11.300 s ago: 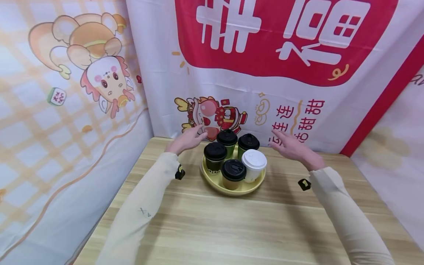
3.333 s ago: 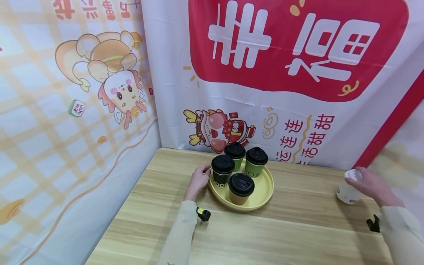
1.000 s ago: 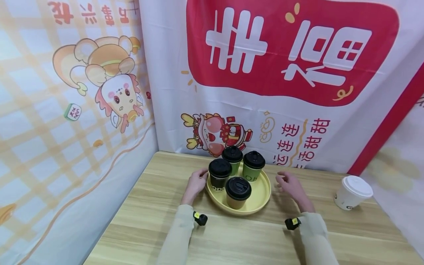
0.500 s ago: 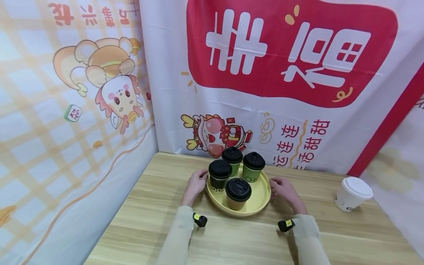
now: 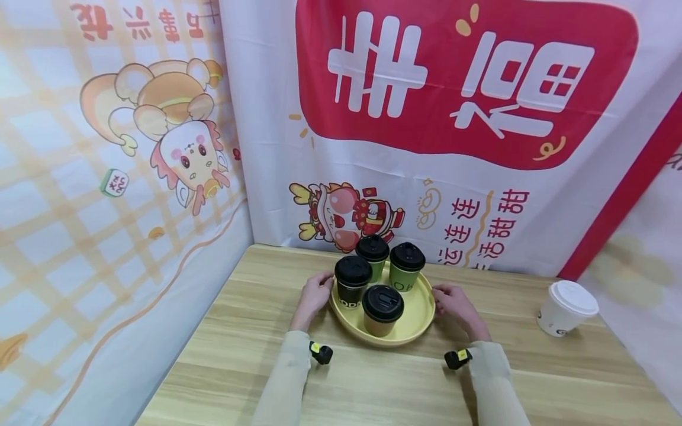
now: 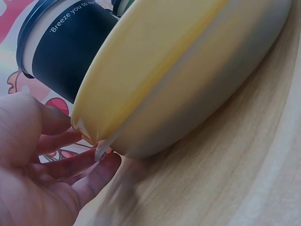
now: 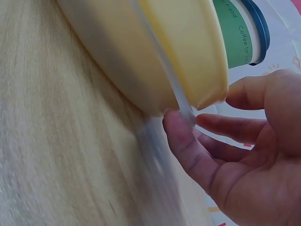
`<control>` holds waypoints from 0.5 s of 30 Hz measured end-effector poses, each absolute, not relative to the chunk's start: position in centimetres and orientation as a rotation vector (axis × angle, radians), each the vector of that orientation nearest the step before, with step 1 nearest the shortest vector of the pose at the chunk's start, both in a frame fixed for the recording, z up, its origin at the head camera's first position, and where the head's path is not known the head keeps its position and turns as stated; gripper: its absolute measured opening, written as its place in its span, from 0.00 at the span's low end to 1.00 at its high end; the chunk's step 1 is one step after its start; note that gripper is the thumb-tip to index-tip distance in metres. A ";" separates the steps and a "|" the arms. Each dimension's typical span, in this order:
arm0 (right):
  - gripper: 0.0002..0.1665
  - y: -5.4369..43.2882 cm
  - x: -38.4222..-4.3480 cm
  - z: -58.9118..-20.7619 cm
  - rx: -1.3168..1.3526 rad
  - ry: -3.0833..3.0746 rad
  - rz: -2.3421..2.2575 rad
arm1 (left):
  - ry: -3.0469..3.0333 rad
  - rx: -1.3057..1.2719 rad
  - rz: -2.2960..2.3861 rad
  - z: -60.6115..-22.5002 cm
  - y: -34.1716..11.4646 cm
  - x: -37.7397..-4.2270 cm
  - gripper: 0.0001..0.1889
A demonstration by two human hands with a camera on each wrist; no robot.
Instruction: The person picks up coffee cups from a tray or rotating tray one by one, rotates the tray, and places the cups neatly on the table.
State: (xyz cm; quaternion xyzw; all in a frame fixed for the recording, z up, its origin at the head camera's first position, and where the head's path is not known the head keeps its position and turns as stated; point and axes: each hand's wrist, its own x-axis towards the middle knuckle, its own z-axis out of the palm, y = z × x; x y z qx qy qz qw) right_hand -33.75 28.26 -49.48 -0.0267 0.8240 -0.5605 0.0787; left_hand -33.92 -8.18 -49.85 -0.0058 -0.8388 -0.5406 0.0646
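In the head view a round yellow tray (image 5: 412, 322) bears several paper coffee cups with black lids: a dark cup (image 5: 350, 293) at the left, a tan cup (image 5: 377, 326) in front, and two green ones, one (image 5: 403, 279) at the right and another (image 5: 379, 269) at the back. My left hand (image 5: 313, 296) grips the tray's left edge; in the left wrist view the thumb is at the rim and fingers are under it. On the opposite edge my right hand (image 5: 457, 305) holds the rim likewise, fingertips (image 7: 176, 125) against the tray's lower side.
A white paper cup (image 5: 566, 309) with a white lid stands on the wooden table (image 5: 394, 390) far to the right. Printed cloth walls (image 5: 341, 160) rise behind the table and along its left side.
The white cup left the tray in my right hand and was set down at the right. That hand then came back to the tray's right edge. My left hand took the left edge.
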 end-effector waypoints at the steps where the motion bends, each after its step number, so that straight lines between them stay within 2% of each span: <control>1: 0.25 28.2 -33.8 -49.5 -0.085 2.465 -1.676 | -2.531 -0.010 -1.636 -49.9 -8.2 -33.9 0.16; 15: 0.25 28.3 -34.1 -49.7 -0.036 2.438 -1.683 | -2.349 0.081 -1.749 -48.7 -9.5 -34.2 0.17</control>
